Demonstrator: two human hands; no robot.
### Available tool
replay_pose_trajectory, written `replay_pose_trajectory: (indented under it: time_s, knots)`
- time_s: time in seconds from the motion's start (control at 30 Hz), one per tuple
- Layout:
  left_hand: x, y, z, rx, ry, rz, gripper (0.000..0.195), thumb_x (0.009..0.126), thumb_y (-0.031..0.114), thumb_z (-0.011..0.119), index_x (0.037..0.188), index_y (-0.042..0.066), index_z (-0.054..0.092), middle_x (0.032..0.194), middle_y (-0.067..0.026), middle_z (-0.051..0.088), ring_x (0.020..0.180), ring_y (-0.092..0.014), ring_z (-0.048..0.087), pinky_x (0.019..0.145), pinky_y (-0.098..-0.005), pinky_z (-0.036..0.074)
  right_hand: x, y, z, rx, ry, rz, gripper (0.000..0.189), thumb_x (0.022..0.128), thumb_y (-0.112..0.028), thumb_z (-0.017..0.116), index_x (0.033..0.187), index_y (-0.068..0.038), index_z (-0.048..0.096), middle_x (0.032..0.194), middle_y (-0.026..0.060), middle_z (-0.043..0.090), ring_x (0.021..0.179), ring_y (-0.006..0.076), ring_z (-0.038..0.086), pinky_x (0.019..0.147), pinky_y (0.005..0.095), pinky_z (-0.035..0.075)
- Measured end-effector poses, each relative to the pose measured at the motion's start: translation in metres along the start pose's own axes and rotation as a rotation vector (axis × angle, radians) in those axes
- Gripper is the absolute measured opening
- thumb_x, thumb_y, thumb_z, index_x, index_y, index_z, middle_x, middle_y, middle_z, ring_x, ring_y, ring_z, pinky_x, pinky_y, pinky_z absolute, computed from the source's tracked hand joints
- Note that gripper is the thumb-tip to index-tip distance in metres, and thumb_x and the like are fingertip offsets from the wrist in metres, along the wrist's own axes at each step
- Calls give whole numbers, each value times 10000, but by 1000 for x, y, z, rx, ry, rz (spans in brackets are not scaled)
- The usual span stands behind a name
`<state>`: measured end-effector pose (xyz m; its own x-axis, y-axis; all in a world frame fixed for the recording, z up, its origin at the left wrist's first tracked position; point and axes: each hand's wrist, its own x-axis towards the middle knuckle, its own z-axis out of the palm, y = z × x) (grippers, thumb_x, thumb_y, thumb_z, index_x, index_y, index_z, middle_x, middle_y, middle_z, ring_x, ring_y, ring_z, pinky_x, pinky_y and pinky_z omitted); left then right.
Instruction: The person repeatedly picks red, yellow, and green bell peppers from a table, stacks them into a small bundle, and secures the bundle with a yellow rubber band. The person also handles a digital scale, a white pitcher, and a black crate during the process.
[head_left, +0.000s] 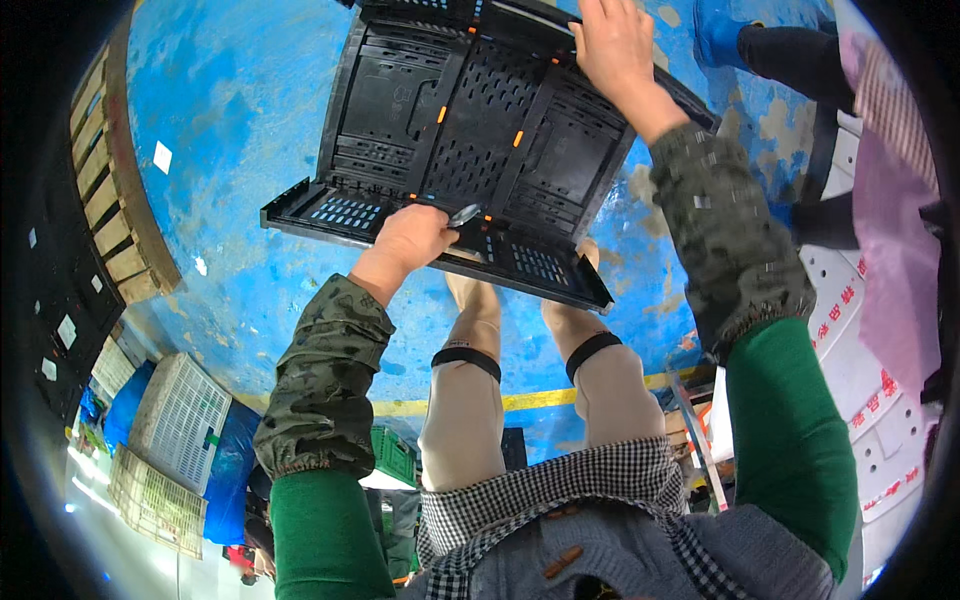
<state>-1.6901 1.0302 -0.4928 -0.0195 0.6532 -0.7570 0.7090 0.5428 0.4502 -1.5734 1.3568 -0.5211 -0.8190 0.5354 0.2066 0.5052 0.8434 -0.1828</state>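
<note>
Before me is a black plastic folding crate (487, 112) with orange tabs, seen from above over the floor. Its near wall (536, 266) slants outward toward me, slotted with small openings. My left hand (414, 236) is closed at the middle of that wall. A small shiny object (465, 215) sticks out beside its thumb; what it is, I cannot tell. My right hand (616, 46) grips the far wall (536, 16) at the upper right, its fingertips partly cut off by the picture's top. Camouflage sleeve covers are on both forearms.
A wooden pallet (112, 202) lies left on the worn blue floor (217, 112), near stacked black crates (56, 300). White plastic crates (180, 420) stand lower left, a green crate (394, 456) behind me. At right are white cartons (840, 315) and a co-worker's leg (795, 60) in a blue boot (716, 37).
</note>
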Motion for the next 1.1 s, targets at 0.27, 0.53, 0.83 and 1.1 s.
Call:
replay_pose_trajectory:
  time_s: [0.27, 0.53, 0.83, 1.1]
  knots:
    - [91, -12, 8, 362, 82, 116, 251, 868, 266, 607, 854, 38, 712, 965, -132, 654, 904, -336, 667, 754, -446, 545, -91, -55, 30, 327, -512, -374, 232, 802, -115, 580, 1017, -101, 666, 1104, 33, 603, 1084, 204, 543, 904, 350, 411]
    - [136, -49, 44, 554, -173, 62, 210, 891, 173, 575, 961, 67, 743, 1284, -86, 561, 1262, -274, 493, 905, -391, 528, -135, -71, 105, 221, -986, -482, 233, 874, -298, 630, 954, -96, 712, 1049, 20, 596, 1165, 184, 498, 1011, 393, 319]
    - [129, -78, 58, 645, -206, -65, 401, 831, 141, 643, 1184, 43, 480, 1016, -150, 650, 941, -305, 668, 728, -442, 557, -112, -78, 71, 59, -1136, -470, 403, 911, -452, 560, 879, -100, 752, 875, 26, 682, 974, 201, 564, 906, 360, 355]
    - [139, -51, 63, 880, -237, -186, 374, 865, 171, 664, 1210, 49, 585, 1243, -125, 538, 1007, -314, 621, 659, -472, 543, -129, -46, -9, -54, -1290, -253, 137, 762, -149, 660, 861, -172, 754, 930, 14, 721, 982, 197, 610, 859, 391, 373]
